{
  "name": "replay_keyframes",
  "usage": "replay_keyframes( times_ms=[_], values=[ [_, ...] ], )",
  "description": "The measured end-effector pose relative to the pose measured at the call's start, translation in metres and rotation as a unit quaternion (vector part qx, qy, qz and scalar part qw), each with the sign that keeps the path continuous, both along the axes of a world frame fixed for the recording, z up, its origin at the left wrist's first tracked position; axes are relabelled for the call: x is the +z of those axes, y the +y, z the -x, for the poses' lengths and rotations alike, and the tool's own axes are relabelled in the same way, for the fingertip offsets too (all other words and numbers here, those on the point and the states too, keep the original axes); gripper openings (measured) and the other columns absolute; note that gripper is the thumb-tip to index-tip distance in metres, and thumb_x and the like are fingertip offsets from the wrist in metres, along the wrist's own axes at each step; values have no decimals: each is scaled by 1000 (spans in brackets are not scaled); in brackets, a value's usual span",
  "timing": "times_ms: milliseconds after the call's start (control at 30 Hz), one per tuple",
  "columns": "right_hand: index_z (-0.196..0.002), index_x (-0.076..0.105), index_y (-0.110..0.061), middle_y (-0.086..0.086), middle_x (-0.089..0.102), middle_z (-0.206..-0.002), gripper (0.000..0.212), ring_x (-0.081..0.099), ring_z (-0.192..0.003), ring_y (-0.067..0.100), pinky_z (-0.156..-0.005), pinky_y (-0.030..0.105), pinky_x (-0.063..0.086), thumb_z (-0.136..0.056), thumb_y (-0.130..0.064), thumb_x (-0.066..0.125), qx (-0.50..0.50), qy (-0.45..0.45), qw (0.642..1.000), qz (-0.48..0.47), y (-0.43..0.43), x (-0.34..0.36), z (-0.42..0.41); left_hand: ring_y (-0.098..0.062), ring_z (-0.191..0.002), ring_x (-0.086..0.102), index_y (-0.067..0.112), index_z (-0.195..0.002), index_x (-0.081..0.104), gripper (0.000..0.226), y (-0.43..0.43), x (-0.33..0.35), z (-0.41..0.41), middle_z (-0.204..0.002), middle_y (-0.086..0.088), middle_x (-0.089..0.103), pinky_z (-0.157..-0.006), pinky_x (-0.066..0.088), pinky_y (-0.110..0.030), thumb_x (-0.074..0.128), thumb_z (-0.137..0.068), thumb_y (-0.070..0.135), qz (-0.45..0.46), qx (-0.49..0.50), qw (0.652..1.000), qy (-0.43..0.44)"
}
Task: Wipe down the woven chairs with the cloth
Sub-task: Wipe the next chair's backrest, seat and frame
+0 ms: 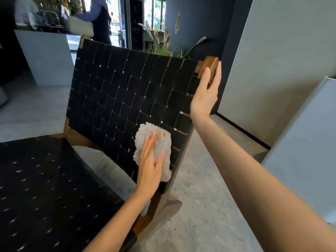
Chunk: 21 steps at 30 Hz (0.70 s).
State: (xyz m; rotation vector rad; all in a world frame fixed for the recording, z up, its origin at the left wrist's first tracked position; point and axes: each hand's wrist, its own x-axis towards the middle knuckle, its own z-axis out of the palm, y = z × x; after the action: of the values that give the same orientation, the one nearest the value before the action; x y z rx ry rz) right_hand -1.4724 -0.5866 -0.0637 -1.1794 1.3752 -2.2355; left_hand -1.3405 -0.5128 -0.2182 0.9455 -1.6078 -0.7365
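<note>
Woven chair [118,88] fills the head view from 9 o'clock to the middle, with the pale fluffy cloth [161,140] lying against the 5 o'clock corner of its black strap backrest. The left hand [151,170] presses flat on the cloth, fingers straight and close together. At 2 o'clock the right hand [205,95] holds the chair's wooden corner post [209,64] between thumb and fingers.
</note>
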Motion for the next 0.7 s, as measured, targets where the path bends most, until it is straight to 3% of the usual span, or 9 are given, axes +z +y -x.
replay_keyframes(
  times_ms=[100,133,233,333,433,533,600,700],
  values=[
    [-151,21,-31,-6,38,-148,53,40,-92,-16,-74,-3,29,-102,-41,37,1,15,1000,-4,-1,1,1,-17,-133,41,14,-141,39,50,-24,61,20,-143,-8,45,-112,33,-34,39,-97,36,-24,74,993,86],
    [-151,20,-31,-6,39,-148,53,40,-89,-20,-71,-6,30,-102,-41,37,2,21,1000,-5,-1,0,1,-18,-131,43,10,-140,40,47,-34,84,27,-140,-11,47,-110,34,-34,40,-98,33,-4,87,991,100],
    [-151,20,-32,-6,42,-145,52,40,-87,-27,-72,-4,31,-102,-42,35,1,38,999,-3,-2,-3,3,-5,-137,27,16,-145,32,48,-63,144,48,-150,-4,35,-114,23,-21,41,-100,29,93,73,988,95],
    [-151,21,-28,-16,45,-128,52,40,-86,-34,-71,-9,31,-103,-39,35,5,50,999,-2,-2,-3,5,-16,-145,12,18,-147,29,51,-86,161,67,-156,0,23,-118,9,-49,40,-100,35,114,89,989,-21],
    [-151,20,-28,-24,41,-120,50,39,-86,-37,-70,-10,30,-103,-38,34,5,57,998,-10,-2,-4,7,-19,-146,11,19,-143,36,47,-92,147,68,-155,0,27,-117,5,-56,45,-98,30,140,102,985,-23],
    [-151,16,-32,-13,42,-138,51,43,-88,-26,-76,-3,29,-103,-40,32,20,53,998,-26,2,0,6,-16,-145,15,38,-134,33,51,-87,122,54,-152,4,31,-116,15,-54,50,-94,11,169,52,984,15],
    [-151,10,-34,-6,33,-150,53,41,-93,-19,-88,11,30,-103,-41,30,43,52,997,-39,7,3,6,-11,-145,12,40,-134,35,57,-79,100,43,-153,8,29,-117,18,-51,48,-92,3,159,36,987,-1],
    [-151,-3,-35,-7,16,-158,57,30,-127,0,-102,25,22,-104,-40,28,98,56,992,-58,20,-6,2,-5,-145,9,36,-137,38,59,-59,65,23,-154,11,25,-118,18,-48,45,-92,-2,115,2,993,-10]
  ],
)
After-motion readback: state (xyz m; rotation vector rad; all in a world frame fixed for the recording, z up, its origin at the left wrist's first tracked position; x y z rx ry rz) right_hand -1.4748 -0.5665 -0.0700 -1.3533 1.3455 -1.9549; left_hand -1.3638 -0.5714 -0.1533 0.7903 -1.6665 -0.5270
